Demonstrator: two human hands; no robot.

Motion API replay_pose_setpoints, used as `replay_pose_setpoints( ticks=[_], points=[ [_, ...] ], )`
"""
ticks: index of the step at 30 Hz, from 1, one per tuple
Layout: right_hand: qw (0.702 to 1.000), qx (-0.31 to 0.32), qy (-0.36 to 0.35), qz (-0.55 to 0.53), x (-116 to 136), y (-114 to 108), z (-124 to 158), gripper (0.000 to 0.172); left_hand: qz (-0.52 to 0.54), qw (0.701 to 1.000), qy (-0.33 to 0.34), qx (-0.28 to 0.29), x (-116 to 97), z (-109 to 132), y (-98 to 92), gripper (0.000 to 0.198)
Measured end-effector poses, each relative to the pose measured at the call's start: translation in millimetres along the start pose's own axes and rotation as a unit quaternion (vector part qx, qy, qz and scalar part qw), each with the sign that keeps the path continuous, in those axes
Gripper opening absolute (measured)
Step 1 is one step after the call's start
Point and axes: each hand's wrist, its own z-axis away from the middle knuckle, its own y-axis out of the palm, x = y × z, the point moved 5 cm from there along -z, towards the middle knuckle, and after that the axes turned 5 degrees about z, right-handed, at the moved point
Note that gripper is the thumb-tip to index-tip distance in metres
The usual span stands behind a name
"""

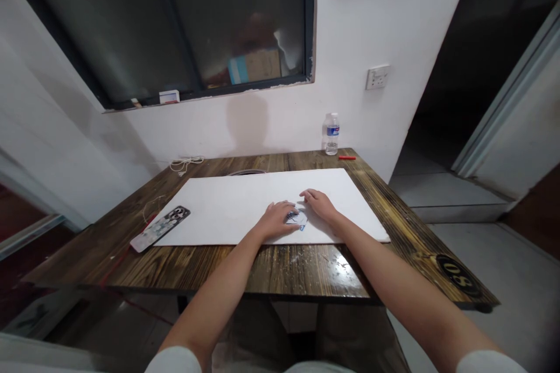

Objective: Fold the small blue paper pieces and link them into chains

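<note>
A small flat piece (298, 218), pale with dark blue marks, lies on the white board (227, 204); its kind is too small to tell. My left hand (276, 220) rests palm down at its left side, fingers and thumb spread along its edges. Just to the right and a little farther back, my right hand (320, 205) hovers over or touches the board. Its fingers are loosely bent and apart, pointing left, with nothing visible in them.
A phone (161, 228) overlaps the board's left edge. White cord (187, 162) lies at the table's back left. At the back right stand a water bottle (332, 135) and a red pen-like stick (347, 158). The wooden table (306, 271) meets the wall behind.
</note>
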Motion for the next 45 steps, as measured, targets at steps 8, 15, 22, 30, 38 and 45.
replay_pose_setpoints(
  ticks=[8, 15, 22, 30, 38, 45],
  points=[
    [0.999, 0.032, -0.002, 0.024, 7.4, -1.0, 3.1, 0.021, 0.014, 0.995, -0.025, -0.093, 20.9, -2.1, -8.8, 0.028],
    [0.983, 0.090, -0.056, 0.152, 21.4, -0.8, 7.7, 0.016, 0.008, 0.984, -0.101, -0.144, 36.0, 0.0, -14.4, 0.042],
    [0.974, 0.082, -0.071, 0.200, 23.6, 0.6, 9.9, 0.020, -0.069, 0.980, -0.150, -0.111, 26.3, 3.2, -13.5, 0.049],
    [0.977, 0.110, -0.086, 0.161, 25.0, 3.0, 9.8, 0.021, -0.017, 0.996, -0.047, -0.070, 24.3, -0.7, -6.8, 0.042],
    [0.985, 0.087, -0.072, 0.128, 18.2, 4.3, 6.1, 0.022, 0.035, 0.987, -0.092, -0.126, 36.9, -0.5, -12.8, 0.043],
    [0.984, 0.066, -0.080, 0.148, 18.3, 5.1, 6.6, 0.026, -0.027, 0.964, -0.188, -0.188, 37.3, 8.0, -24.3, 0.040]
  ],
)
